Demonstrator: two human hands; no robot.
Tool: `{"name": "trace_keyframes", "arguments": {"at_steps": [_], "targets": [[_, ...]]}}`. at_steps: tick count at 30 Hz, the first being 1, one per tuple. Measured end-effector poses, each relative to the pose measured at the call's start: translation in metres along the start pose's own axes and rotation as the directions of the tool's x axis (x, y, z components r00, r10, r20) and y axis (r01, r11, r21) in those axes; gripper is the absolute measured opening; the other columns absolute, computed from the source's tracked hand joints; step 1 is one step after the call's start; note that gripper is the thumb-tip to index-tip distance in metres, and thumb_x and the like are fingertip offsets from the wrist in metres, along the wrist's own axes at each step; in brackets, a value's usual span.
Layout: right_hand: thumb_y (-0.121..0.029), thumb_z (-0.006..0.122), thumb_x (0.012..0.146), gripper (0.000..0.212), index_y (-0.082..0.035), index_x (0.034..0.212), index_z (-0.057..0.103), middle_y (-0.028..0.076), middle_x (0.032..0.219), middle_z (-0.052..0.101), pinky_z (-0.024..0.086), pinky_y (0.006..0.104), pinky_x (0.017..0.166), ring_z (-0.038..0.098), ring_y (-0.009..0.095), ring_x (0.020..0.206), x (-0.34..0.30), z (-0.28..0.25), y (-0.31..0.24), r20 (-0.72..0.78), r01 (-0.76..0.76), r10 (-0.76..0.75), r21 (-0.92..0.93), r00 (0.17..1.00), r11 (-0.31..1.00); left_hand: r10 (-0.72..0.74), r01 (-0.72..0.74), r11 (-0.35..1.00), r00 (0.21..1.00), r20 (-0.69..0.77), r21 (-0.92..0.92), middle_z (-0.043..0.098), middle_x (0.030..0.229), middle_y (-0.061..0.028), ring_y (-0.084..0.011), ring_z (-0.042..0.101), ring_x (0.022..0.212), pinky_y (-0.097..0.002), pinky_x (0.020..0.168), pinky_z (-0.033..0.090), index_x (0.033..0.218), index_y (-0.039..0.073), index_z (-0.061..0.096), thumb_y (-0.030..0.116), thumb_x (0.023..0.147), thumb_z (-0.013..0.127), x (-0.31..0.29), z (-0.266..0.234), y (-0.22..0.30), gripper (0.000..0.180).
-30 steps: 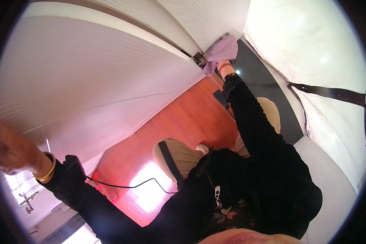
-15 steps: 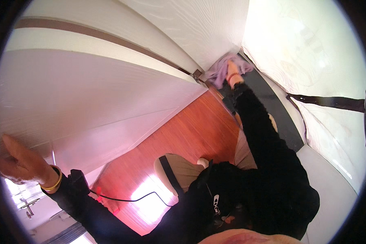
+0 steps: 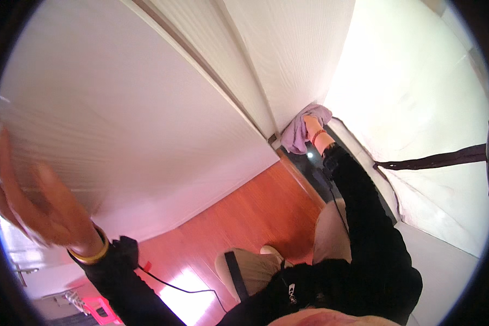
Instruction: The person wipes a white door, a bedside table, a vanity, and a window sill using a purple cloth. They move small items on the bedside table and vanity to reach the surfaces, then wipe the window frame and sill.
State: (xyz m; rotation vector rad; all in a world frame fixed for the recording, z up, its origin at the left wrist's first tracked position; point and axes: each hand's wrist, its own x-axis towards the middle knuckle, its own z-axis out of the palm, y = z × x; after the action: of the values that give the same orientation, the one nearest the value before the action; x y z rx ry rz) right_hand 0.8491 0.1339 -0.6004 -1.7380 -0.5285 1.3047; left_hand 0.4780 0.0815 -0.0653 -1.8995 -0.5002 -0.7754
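Note:
A crumpled purple cloth [image 3: 295,136] is bunched under my right hand [image 3: 313,126], which presses it against the foot of the white door frame [image 3: 301,49]. The cloth hangs down to the dark threshold strip [image 3: 323,176]. Most of that hand's fingers are tucked into the folds. Out to the left, my left hand [image 3: 46,204] reaches along the broad white door [image 3: 130,103] with its fingers stretched and spread. It is at or very near the panel; contact cannot be made out for certain.
Reddish wooden floor [image 3: 255,206] lies below me. White sheeting with a black strap [image 3: 434,157] hangs close on the right. A black cable [image 3: 185,289] runs from my left wrist. A pink stool [image 3: 100,311] stands at the lower left.
The view has shifted, so the door fills more of it. The cloth is now more bunched and rests against the frame's foot. My left hand's fingers are spread wider.

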Motion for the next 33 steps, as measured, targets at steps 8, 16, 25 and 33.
{"name": "trace_keyframes", "arguments": {"at_steps": [8, 16, 25, 33], "targets": [[-0.017, 0.056, 0.080, 0.035, 0.007, 0.105, 0.055, 0.022, 0.094, 0.061, 0.048, 0.0340, 0.077, 0.061, 0.031, 0.089, -0.156, -0.017, -0.181, -0.175, 0.144, -0.186, -0.228, 0.967, 0.963, -0.004, 0.020, 0.989, 0.994, 0.107, -0.148, 0.055, 0.123, -0.0183, -0.0393, 0.033, 0.129, -0.0542, 0.110, 0.007, 0.096, 0.012, 0.066, 0.009, 0.080, 0.052, -0.022, 0.005, 0.017, 0.022], [-0.008, 0.060, 0.082, 0.039, 0.002, 0.119, 0.052, 0.013, 0.114, 0.058, 0.044, 0.0338, 0.091, 0.055, 0.022, 0.105, -0.303, -0.060, -0.302, 0.335, 0.494, -0.565, 0.279, 0.754, 0.824, -0.301, 0.473, 0.653, 0.879, 0.370, -0.591, 0.040, 0.134, -0.0239, -0.0464, 0.022, 0.132, -0.0579, 0.107, 0.011, 0.106, 0.007, 0.061, 0.003, 0.071, 0.058, 0.002, -0.017, 0.060, 0.035], [-0.018, 0.065, 0.080, 0.043, 0.000, 0.117, 0.053, 0.014, 0.110, 0.059, 0.049, 0.0319, 0.086, 0.058, 0.020, 0.099, -0.514, -0.148, -0.384, 0.216, 0.472, -0.489, 0.128, 0.845, 0.872, 0.149, 0.600, -0.375, 0.792, 0.592, -0.707, 0.016, 0.147, -0.0215, -0.0360, 0.025, 0.133, -0.0466, 0.105, 0.028, 0.143, 0.007, 0.014, 0.023, 0.070, 0.077, 0.186, -0.049, 0.116, 0.097], [-0.032, 0.064, 0.081, 0.047, -0.001, 0.115, 0.057, 0.013, 0.111, 0.060, 0.045, 0.0305, 0.088, 0.055, 0.020, 0.101, -0.611, -0.138, -0.364, -0.251, 0.139, -0.205, -0.257, 0.946, 0.956, 0.683, 0.729, -0.665, 0.682, 0.262, -0.163, 0.044, 0.129, -0.0143, -0.0221, 0.042, 0.121, -0.0347, 0.097, 0.039, 0.138, 0.003, 0.026, 0.017, 0.071, 0.074, 0.210, -0.065, 0.134, 0.083]]}}
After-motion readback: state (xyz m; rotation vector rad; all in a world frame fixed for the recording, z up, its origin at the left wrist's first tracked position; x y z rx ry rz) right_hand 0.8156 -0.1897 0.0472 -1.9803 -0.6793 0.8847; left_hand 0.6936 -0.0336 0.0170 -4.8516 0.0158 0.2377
